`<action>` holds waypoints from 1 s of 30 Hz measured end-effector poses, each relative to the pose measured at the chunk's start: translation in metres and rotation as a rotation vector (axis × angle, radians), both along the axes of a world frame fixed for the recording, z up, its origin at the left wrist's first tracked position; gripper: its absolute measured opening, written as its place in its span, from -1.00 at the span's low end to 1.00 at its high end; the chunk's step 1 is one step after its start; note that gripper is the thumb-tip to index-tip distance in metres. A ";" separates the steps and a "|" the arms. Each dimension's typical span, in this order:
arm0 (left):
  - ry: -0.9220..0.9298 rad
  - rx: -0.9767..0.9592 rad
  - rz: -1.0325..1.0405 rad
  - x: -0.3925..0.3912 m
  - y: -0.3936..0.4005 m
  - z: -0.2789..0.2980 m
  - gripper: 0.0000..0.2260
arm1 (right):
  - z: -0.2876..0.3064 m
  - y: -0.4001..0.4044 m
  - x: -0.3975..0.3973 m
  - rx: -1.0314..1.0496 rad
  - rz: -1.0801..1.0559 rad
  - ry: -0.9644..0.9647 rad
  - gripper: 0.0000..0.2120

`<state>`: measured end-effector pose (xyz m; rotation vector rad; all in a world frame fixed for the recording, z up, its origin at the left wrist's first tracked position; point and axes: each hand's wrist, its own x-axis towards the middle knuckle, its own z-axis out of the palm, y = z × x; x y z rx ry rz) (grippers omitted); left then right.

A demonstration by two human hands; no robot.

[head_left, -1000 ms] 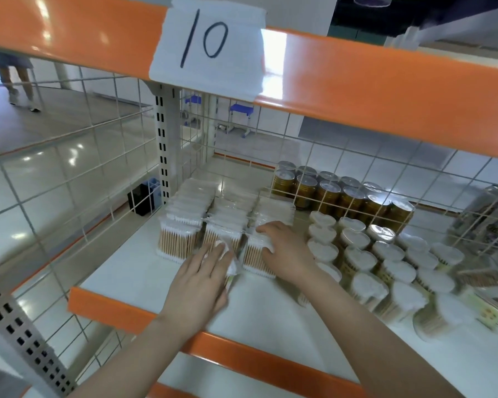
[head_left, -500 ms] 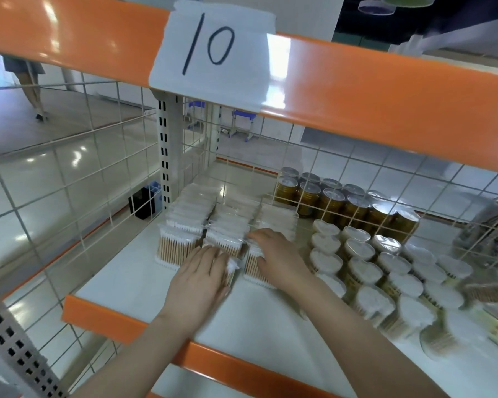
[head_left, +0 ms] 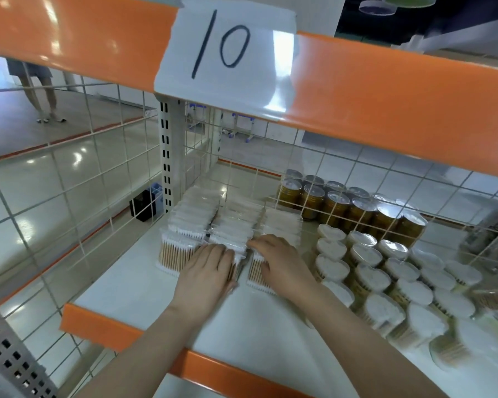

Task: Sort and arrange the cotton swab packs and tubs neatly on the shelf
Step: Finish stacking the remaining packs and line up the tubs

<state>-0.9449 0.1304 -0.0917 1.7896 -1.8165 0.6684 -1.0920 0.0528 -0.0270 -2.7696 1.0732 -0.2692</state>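
Observation:
Three rows of flat cotton swab packs (head_left: pixel 194 216) with wooden sticks stand upright at the back left of the white shelf (head_left: pixel 133 291). My left hand (head_left: pixel 207 268) lies flat with straight fingers against the front pack of the middle row (head_left: pixel 230 239). My right hand (head_left: pixel 279 259) rests fingers forward on top of the front pack of the right row (head_left: pixel 256 275). To the right stand several heart-shaped swab tubs (head_left: pixel 365 259) with white tops, and behind them several round gold tubs (head_left: pixel 337 205) with clear lids.
White wire mesh (head_left: pixel 69 196) walls the shelf's left side and back. An orange beam (head_left: pixel 385 104) with a paper label reading 10 hangs overhead. The orange front lip (head_left: pixel 98 328) edges the shelf. A person's legs (head_left: pixel 41 93) stand far left on the floor.
Both hands stay on the front packs; the left hand's fingers have slid slightly forward onto the middle row. The camera has moved closer and a little lower.

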 end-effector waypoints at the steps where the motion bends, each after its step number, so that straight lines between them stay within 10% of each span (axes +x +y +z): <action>1: 0.000 -0.002 -0.002 0.000 -0.001 0.000 -0.30 | 0.001 0.001 0.000 0.004 -0.001 -0.001 -0.51; 15: 0.047 -0.070 -0.038 -0.013 0.015 0.017 -0.71 | 0.019 0.005 -0.022 0.015 -0.137 -0.055 -0.54; 30: 0.017 0.293 -0.128 -0.072 0.041 0.041 -0.84 | 0.038 0.033 -0.102 -0.034 -0.355 -0.135 -0.65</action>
